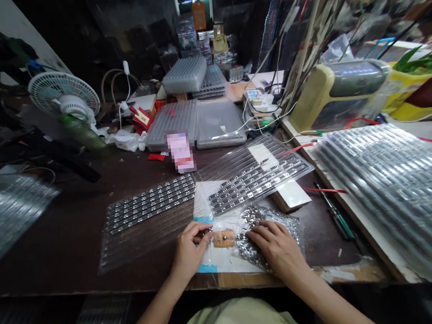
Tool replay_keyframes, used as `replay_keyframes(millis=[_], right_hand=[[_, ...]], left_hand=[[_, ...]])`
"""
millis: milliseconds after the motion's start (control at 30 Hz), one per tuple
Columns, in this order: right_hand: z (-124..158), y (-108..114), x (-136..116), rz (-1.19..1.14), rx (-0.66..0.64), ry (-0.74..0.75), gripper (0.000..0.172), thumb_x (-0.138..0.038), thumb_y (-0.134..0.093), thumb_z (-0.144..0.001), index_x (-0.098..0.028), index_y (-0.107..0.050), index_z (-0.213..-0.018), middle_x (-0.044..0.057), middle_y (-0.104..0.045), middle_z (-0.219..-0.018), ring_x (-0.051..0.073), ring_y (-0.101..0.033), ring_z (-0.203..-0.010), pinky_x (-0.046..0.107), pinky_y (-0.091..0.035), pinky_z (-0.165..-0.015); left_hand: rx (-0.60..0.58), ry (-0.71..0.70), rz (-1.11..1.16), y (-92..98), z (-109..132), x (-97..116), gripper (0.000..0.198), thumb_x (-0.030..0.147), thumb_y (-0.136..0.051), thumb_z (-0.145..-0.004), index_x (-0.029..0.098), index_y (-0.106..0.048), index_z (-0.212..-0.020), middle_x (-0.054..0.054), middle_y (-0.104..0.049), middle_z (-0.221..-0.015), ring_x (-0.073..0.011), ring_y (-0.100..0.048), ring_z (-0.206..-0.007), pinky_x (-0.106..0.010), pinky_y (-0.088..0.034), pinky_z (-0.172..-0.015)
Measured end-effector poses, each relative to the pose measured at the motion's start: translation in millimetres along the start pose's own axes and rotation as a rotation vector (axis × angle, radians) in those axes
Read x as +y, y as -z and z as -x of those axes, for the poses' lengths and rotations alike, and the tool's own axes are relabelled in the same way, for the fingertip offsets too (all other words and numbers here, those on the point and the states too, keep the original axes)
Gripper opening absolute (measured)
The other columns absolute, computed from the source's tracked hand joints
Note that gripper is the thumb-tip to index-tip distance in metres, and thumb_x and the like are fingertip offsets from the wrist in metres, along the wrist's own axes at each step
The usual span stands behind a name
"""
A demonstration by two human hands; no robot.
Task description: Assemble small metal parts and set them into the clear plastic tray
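A small tan rectangular block (223,238), set with a few shiny metal pieces, was seen lying on a white paper sheet (228,263) at the near edge of the dark brown bench (74,237), directly between the two hands. The left hand (189,252) was placed just beside the block's left end, its fingers (203,233) curled and drawn together at the tips; whether a part was pinched there could not be told. The right hand (277,248) was laid palm down, its fingers (254,233) loosely apart and resting on a glittering heap of small silver metal parts (261,214) in crinkled clear plastic, just right of the block. Beyond the hands, two clear ribbed plastic trays (257,176) holding rows of metal parts were spread flat.
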State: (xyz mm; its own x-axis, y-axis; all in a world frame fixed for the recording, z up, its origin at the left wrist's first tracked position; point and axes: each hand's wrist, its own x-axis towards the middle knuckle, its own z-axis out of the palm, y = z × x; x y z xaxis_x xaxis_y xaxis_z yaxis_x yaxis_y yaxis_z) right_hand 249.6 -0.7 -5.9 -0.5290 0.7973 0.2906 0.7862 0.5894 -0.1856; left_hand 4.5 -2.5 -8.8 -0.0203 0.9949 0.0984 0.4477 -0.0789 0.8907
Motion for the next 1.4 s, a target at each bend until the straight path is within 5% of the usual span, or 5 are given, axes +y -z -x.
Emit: replay_keyframes(millis=[300,767,933,1067,1400], right_hand=[[-16.9,-8.2,-2.2,-0.135,0.174,-0.129,0.015,-0.019,-0.046,-0.094,-0.018,-0.059,-0.088,0.005,-0.064,-0.085,0.02,-0.051,-0.086,0.032,-0.038,-0.077],[-14.8,-6.4,0.5,-0.328,0.237,-0.137,0.019,-0.019,-0.047,-0.092,-0.021,-0.065,-0.099,0.007,-0.063,-0.09,0.019,-0.056,-0.084,0.033,-0.047,-0.074],[-19.0,-2.9,-15.4,-0.413,0.203,-0.208,0.011,-0.022,-0.053,-0.089,-0.021,-0.063,-0.086,0.003,-0.065,-0.08,0.017,-0.059,-0.077,0.029,-0.045,-0.07],[-30.1,-10.6,-36.2,-0.364,0.133,-0.237,0.007,-0.027,-0.064,-0.083,-0.023,-0.065,-0.078,0.0,-0.067,-0.079,0.017,-0.058,-0.077,0.03,-0.039,-0.07],[-39.3,-21.5,-49.8,-0.259,0.093,-0.172,0.012,-0.03,-0.06,-0.087,-0.033,-0.072,-0.088,0.002,-0.067,-0.088,0.018,-0.052,-0.081,0.034,-0.034,-0.072]], left_hand=[[-0.077,-0.172,-0.156,-14.8,5.6,6.7,0.017,0.02,-0.058,-0.085,0.022,-0.071,-0.096,-0.005,-0.066,-0.09,-0.017,-0.063,-0.086,-0.028,-0.051,-0.077],[-0.103,-0.221,-0.352,-21.1,8.2,13.8,0.019,0.022,-0.056,-0.087,0.025,-0.071,-0.099,-0.004,-0.063,-0.084,-0.0165,-0.061,-0.081,-0.028,-0.05,-0.075],[-0.081,-0.218,-0.286,-21.3,8.3,13.5,0.017,0.02,-0.057,-0.086,0.025,-0.071,-0.094,-0.004,-0.064,-0.082,-0.0171,-0.061,-0.08,-0.028,-0.05,-0.074],[0.058,-0.15,-0.107,-17.5,5.9,6.7,0.015,0.02,-0.056,-0.086,0.02,-0.07,-0.09,-0.005,-0.065,-0.087,-0.0171,-0.062,-0.083,-0.027,-0.05,-0.075],[0.096,-0.076,0.017,-16.4,1.2,4.5,0.015,0.024,-0.057,-0.084,0.019,-0.071,-0.088,-0.006,-0.065,-0.086,-0.017,-0.063,-0.079,-0.024,-0.051,-0.065]])
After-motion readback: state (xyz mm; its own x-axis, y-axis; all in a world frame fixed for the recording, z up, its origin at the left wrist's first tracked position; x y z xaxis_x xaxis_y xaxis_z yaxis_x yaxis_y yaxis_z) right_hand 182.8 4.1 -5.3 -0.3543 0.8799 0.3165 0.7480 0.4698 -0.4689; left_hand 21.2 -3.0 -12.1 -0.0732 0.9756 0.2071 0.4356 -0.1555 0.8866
